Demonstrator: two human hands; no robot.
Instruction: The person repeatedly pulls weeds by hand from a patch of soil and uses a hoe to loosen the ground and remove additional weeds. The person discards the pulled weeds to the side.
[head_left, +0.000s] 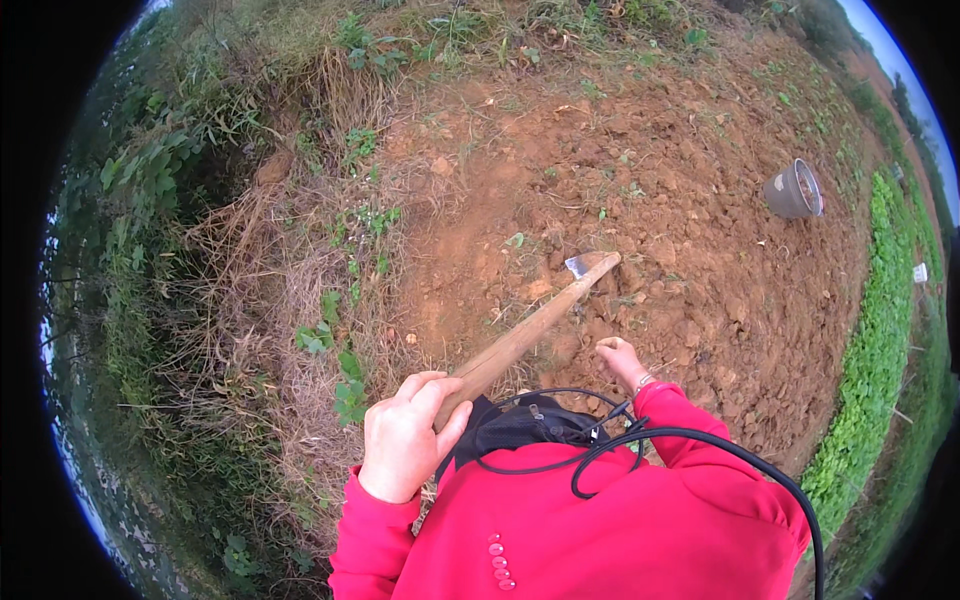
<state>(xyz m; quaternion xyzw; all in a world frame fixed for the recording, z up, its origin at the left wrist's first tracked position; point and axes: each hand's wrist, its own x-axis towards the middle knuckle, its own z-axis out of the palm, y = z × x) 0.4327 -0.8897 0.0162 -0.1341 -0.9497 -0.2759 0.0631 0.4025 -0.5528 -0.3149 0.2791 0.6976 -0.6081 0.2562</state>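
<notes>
My left hand [402, 432] is wrapped round the wooden handle of a hoe [530, 328], close to its near end. The handle slants away to the right, and the hoe's metal blade [577, 266] rests at the loose brown soil, partly hidden behind the handle's far end. To the right of the handle and apart from it, my right hand [621, 360] hangs in front of my body with its fingers curled together. Whether anything small sits in those fingers cannot be made out. A band circles the right wrist.
A grey bucket [793, 190] stands tilted on the soil at the far right. Beyond it runs a strip of low green plants [862, 400]. Dry grass and weeds [270, 370] cover a bank on the left. A black cable [700, 436] loops across my red sleeve.
</notes>
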